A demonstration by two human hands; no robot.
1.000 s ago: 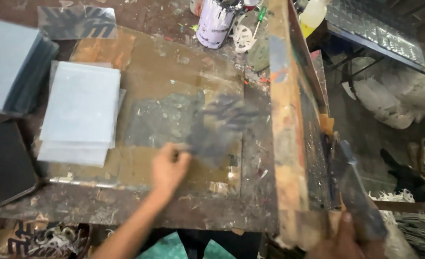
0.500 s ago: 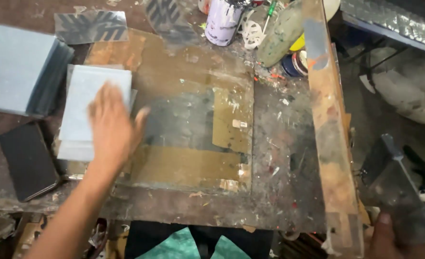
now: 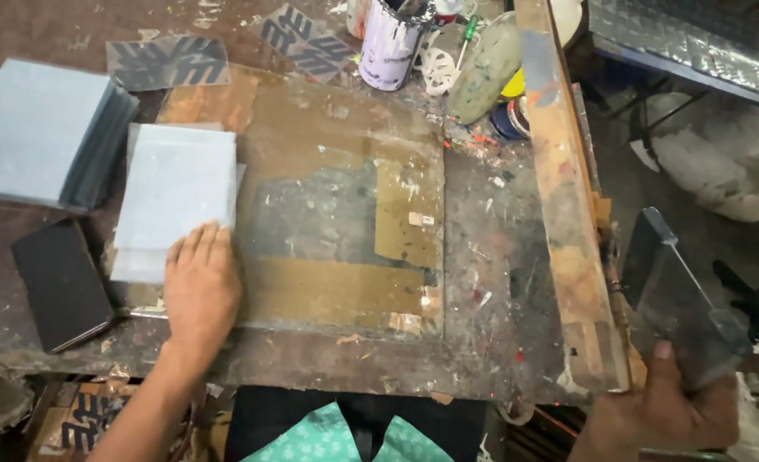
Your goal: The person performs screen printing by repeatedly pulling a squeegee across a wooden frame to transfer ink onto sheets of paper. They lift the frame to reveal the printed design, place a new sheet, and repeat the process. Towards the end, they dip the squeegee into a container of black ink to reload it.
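— Resting flat, our left hand (image 3: 198, 287) lies palm down with the fingers spread on the near edge of the pale sheet stack (image 3: 177, 198); it grips nothing, only presses on the top sheet.

— And our right hand (image 3: 666, 409)?

— Closed around the lower end of a dark glass pane (image 3: 670, 299), held off the bench's right side, beyond the wooden rail (image 3: 563, 188).

— How do we judge the sheets will handle?

— Thin and light, we think, probably stiff and smooth, so the top one may slide before it lifts. We would take it by a free edge or corner, thumb under, fingers over. The pane looks rigid, breakable and sharp at the rim; we hold it by its edges.

— What lies around the stack?

— Just left of it a black slab (image 3: 61, 282), and further left a thicker grey-blue stack (image 3: 41, 133). To the right a worn glass plate (image 3: 337, 214) covers the workbench (image 3: 499, 282). At the far edge stand a paint-smeared can (image 3: 394, 43) and patterned stencil sheets (image 3: 167, 62).
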